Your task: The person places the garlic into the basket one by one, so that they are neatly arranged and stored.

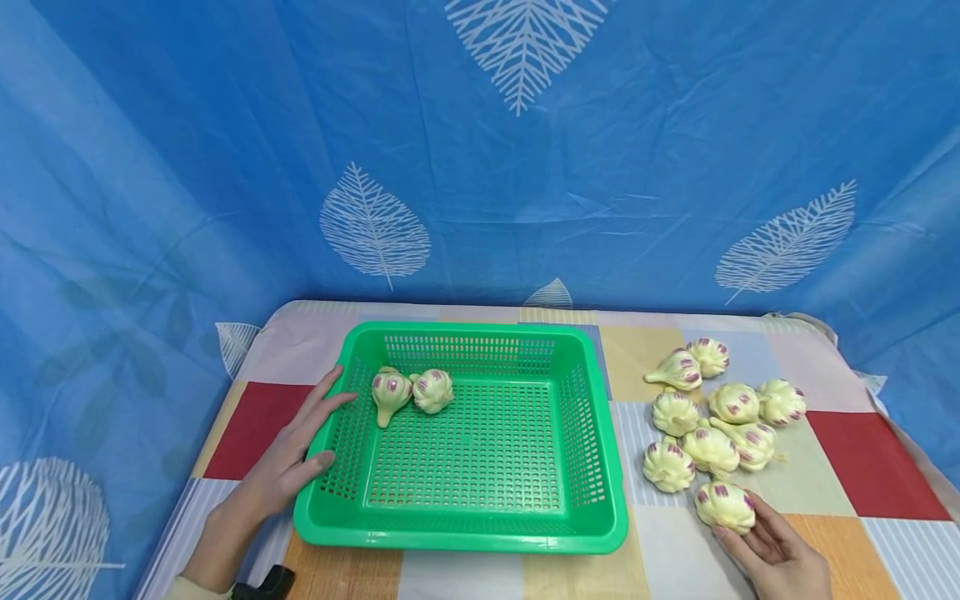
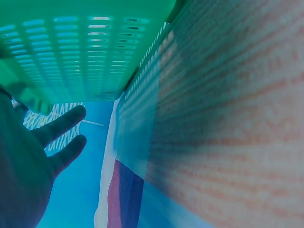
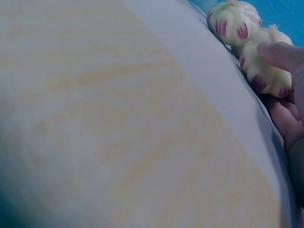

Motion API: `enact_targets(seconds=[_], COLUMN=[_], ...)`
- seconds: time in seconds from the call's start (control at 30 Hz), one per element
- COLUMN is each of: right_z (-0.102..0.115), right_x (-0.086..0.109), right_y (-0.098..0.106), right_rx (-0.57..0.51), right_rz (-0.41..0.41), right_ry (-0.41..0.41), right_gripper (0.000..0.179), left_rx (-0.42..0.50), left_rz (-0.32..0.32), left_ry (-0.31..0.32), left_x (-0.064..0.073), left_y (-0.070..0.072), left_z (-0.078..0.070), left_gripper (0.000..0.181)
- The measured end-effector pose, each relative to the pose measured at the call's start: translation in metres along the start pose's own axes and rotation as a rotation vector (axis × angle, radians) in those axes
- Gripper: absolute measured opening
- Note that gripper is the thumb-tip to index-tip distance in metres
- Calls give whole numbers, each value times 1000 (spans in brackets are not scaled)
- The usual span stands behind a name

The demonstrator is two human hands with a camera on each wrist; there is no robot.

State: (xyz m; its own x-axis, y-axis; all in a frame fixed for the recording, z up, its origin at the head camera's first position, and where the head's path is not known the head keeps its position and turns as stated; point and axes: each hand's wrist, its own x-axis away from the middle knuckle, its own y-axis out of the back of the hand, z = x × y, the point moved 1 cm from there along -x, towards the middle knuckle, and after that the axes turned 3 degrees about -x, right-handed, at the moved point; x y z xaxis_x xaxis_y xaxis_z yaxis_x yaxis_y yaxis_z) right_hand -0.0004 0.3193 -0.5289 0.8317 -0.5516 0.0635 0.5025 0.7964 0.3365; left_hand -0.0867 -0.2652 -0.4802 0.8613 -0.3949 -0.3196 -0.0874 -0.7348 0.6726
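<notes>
Right hand [image 1: 783,557] is pinching a garlic bulb [image 1: 724,507] thumb-to-fingers, best kept light and clear of loose bulbs [image 1: 711,451] just beyond; left hand [image 1: 281,462], fingers spread, is resting at green basket [image 1: 461,541] left of the pinch.

The head view is bright and evenly lit, with soft, faint shadows and mostly crisp detail; the curtain [image 1: 480,150] pales toward the upper left and deepens at upper middle, and small glints sit along the front of the basket [image 1: 465,542]. The left wrist view carries a heavy blue-green cast, the left hand [image 2: 23,175] dark against brighter blue, the near cloth [image 2: 237,133] smeared out of focus. The right wrist view is dim and hazy, blurred up close, darkened at lower left, the garlic [image 3: 259,70] clearer.
</notes>
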Motion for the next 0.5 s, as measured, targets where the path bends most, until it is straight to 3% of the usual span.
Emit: enact_targets(seconds=[0.37, 0.5], right_z=[-2, -3], right_x=[0, 2], right_y=[1, 3], right_rx=[-72, -146], right_rz=[-8, 12], right_ry=[-32, -26], right_gripper=[67, 70], left_rx=[0, 7], left_rz=[-2, 0], left_ry=[-6, -9], left_x=[1, 1], left_y=[0, 0], left_z=[1, 2], left_gripper=[70, 71])
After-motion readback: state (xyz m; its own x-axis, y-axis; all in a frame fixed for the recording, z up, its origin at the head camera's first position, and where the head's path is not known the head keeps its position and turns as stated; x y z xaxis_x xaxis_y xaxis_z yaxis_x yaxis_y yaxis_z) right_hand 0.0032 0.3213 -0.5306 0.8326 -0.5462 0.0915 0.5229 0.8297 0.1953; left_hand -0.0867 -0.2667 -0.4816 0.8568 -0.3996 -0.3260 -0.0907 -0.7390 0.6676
